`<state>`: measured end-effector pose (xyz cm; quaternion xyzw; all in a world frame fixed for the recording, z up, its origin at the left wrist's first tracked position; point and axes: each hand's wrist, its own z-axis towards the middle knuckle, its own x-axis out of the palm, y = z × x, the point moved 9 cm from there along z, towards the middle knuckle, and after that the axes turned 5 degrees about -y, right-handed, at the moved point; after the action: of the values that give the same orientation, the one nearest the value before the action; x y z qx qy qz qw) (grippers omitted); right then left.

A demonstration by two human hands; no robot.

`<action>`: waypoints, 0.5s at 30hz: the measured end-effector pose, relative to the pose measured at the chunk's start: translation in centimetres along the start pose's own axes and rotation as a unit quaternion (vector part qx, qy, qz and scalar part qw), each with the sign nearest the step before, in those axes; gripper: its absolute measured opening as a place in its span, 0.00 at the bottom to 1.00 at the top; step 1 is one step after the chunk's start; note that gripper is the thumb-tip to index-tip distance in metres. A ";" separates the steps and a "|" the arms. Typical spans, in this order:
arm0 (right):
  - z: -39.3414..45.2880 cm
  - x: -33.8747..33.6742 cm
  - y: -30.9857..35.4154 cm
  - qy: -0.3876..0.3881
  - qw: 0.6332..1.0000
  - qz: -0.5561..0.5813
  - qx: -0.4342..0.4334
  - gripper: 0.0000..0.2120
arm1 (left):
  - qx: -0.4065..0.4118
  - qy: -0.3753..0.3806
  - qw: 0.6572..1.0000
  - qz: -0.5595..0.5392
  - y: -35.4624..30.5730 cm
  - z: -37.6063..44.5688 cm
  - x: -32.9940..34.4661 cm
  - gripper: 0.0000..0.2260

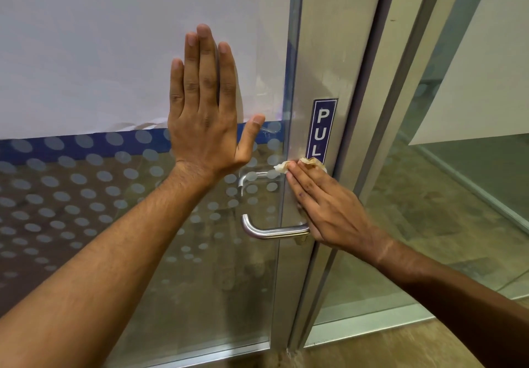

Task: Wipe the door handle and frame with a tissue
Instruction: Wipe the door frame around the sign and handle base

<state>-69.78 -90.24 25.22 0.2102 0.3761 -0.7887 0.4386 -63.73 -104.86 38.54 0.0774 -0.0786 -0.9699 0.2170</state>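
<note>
Pressing the tissue [282,165] flat-fingered on the upright frame [323,61], the right hand [329,207] sits just above the horizontal handle [272,231]; left hand [206,110] spread on glass.

The left hand [204,121] lies flat on the glass door panel [86,195], up and to the left of the door handle [272,230]. The right hand [329,207] presses the tissue [283,166] against the door frame [323,67], just right of the panel's edge and above the handle. The sign [322,130] sits on the frame directly above the tissue.
</note>
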 end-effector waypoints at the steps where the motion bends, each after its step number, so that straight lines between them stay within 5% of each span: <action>1: 0.0 0.0 0.0 0.002 1.000 0.010 0.022 0.31 | 0.000 0.000 1.000 0.001 0.0 0.0 0.0 0.39; 8: 0.7 0.1 2.5 -0.071 0.938 0.135 0.311 0.31 | 0.003 0.006 1.000 0.001 0.0 0.0 -0.1 0.39; 15: 0.3 -1.0 2.0 -0.219 0.841 0.190 0.456 0.25 | 0.008 0.004 1.000 -0.003 -0.2 -0.1 -0.4 0.38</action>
<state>-67.58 -90.61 25.21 0.2755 -0.1791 -0.7980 0.5051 -63.41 -104.55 38.47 0.0836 -0.0850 -0.9695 0.2141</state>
